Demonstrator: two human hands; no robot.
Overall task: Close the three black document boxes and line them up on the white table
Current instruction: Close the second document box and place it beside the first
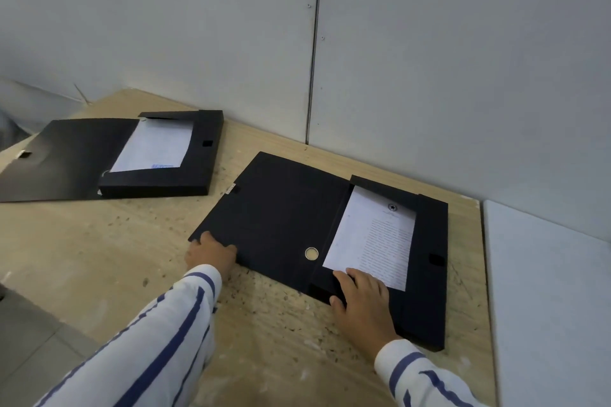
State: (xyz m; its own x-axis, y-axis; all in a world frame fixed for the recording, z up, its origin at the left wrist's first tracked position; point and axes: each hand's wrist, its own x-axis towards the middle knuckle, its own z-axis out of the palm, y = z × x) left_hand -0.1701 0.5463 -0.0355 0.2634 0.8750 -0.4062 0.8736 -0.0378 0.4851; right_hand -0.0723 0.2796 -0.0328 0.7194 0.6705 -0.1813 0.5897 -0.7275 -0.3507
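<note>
Two black document boxes lie open on a wooden board (99,258). The near box (429,274) has its lid (281,215) folded flat to the left and a printed sheet (373,238) inside. My left hand (210,253) grips the lid's near left corner. My right hand (360,301) rests flat on the box's near edge, touching the sheet's lower corner. The far box (198,155) at the back left is also open, with its lid (66,158) spread left and white paper (152,149) in it. A third box is not in view.
A white table surface (545,291) adjoins the board on the right. Grey wall panels (429,59) stand close behind the boxes. The board is speckled with debris, and a grey tiled floor (33,340) shows at the lower left.
</note>
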